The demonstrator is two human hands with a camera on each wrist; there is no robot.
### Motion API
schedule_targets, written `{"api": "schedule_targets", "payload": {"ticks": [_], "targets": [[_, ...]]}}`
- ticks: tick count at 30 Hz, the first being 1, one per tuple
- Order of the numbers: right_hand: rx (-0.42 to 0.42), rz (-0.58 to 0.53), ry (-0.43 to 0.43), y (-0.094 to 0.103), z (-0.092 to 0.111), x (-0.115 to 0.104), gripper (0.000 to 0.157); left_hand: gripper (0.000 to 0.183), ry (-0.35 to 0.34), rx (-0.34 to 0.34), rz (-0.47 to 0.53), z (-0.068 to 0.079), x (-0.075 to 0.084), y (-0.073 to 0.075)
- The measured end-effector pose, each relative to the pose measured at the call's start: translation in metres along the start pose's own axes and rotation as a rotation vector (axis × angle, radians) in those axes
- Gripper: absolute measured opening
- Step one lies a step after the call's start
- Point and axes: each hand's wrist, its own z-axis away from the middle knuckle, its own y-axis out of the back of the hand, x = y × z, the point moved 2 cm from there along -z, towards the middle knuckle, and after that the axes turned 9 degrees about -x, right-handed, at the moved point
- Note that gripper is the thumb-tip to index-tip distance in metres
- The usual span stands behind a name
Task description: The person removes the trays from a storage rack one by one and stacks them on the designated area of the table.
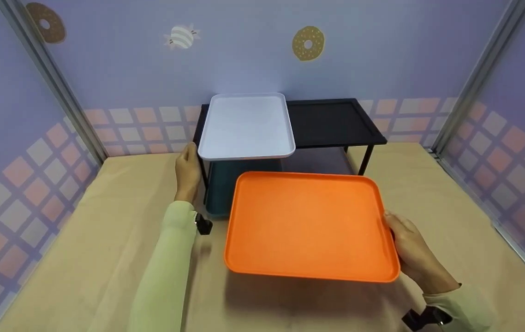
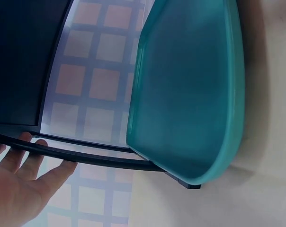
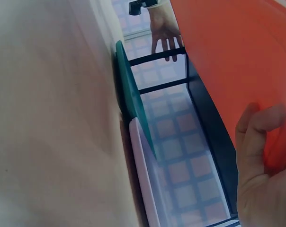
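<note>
Orange tray (image 1: 311,226) is up above the worktop (image 1: 105,221), long axis running left-to-right, right hand (image 1: 411,246) pinching its right end. It's blocking part of the teal tray (image 1: 220,191) low in the black rack (image 1: 331,123); white tray (image 1: 246,125) sits up top. Left hand (image 1: 187,173) has straightish fingers against the rack's leg (image 2: 88,158).

Soft, even light fills the head view, apparently from overhead, casting a diffuse shadow on the worktop (image 1: 119,240) below the orange tray (image 1: 308,226) and brightening the white tray (image 1: 246,124). The left wrist view is hazy and washed out around the lower-left wall (image 2: 100,198), with a black bar (image 2: 86,157) looking bowed. Dimmer and softly focused, the right wrist view shows the worktop greyed by broad, blurry shading.
</note>
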Motion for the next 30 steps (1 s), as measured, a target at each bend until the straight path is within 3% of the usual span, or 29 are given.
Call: {"api": "schedule_targets", "payload": {"ticks": [12,30], "targets": [[-0.111,-0.031,0.013,0.000,0.002,0.009,0.047,0.041,0.010,0.010,-0.013,0.000,-0.001,0.001],[-0.120,-0.016,-0.035,0.000,0.004,0.019,0.055,0.041,0.004,0.007,-0.001,-0.001,0.000,0.005]]}}
